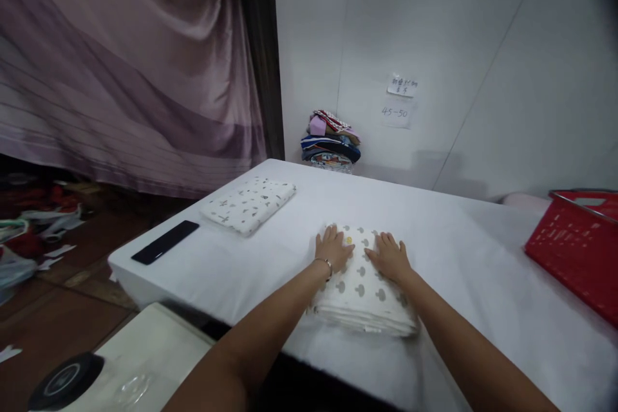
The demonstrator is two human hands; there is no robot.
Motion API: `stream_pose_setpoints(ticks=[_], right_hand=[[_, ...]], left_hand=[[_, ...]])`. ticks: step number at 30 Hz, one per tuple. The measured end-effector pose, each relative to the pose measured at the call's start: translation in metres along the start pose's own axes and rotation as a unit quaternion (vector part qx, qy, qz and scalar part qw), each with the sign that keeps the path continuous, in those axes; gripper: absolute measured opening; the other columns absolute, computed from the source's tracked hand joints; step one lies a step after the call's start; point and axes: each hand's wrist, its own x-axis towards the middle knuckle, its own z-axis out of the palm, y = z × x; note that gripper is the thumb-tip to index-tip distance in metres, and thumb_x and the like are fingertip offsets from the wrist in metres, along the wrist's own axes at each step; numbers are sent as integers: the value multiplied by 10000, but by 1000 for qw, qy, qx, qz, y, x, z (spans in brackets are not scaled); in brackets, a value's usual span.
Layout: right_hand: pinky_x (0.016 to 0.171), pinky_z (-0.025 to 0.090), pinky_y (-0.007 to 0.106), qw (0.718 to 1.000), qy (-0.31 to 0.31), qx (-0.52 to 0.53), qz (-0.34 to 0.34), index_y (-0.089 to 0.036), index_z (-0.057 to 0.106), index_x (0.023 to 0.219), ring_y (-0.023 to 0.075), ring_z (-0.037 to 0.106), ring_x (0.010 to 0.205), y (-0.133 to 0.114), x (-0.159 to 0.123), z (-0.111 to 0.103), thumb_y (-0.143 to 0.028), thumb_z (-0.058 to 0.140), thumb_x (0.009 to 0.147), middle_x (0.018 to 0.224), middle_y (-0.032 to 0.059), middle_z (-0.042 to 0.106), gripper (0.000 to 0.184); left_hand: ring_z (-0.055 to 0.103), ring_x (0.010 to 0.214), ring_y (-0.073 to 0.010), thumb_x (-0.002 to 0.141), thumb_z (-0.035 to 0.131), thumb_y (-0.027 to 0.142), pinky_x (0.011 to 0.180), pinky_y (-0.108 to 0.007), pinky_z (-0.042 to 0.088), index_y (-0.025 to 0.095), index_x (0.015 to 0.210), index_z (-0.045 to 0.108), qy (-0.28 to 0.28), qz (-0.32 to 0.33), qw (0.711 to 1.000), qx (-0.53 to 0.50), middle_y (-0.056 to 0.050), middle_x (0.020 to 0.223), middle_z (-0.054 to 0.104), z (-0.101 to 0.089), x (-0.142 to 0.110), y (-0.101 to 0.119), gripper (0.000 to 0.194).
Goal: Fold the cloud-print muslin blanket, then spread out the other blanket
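Note:
A folded white cloth with grey mushroom-like prints (360, 290) lies in several layers on the white-covered table (463, 251), near its front edge. My left hand (334, 249), with a bracelet at the wrist, rests flat on the cloth's far left part, fingers spread. On the far right part lies my right hand (390, 257), palm down and fingers apart. Both hands touch the top layer and grip nothing. Between them, close to the left hand, a small yellow spot shows on the fabric.
Another folded white cloth with dark prints (251, 205) lies at the left, by a black phone-like slab (165, 242). A red basket (577, 248) stands at the right. Stacked clothes (331, 141) sit behind the table. A pale surface with a black round object (66, 380) is at lower left.

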Motion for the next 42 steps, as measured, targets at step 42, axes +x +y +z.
stream_pose_setpoints(ticks=[42], right_hand=[[1056, 287, 350, 859, 30, 491, 141, -77, 245, 1396, 277, 299, 1294, 45, -49, 37, -664, 500, 662, 1422, 144, 304, 974]], left_hand=[[272, 1317, -149, 795, 388, 316, 1082, -214, 186, 107, 1390, 233, 26, -131, 967, -218, -76, 1440, 298, 21, -7, -48, 649]])
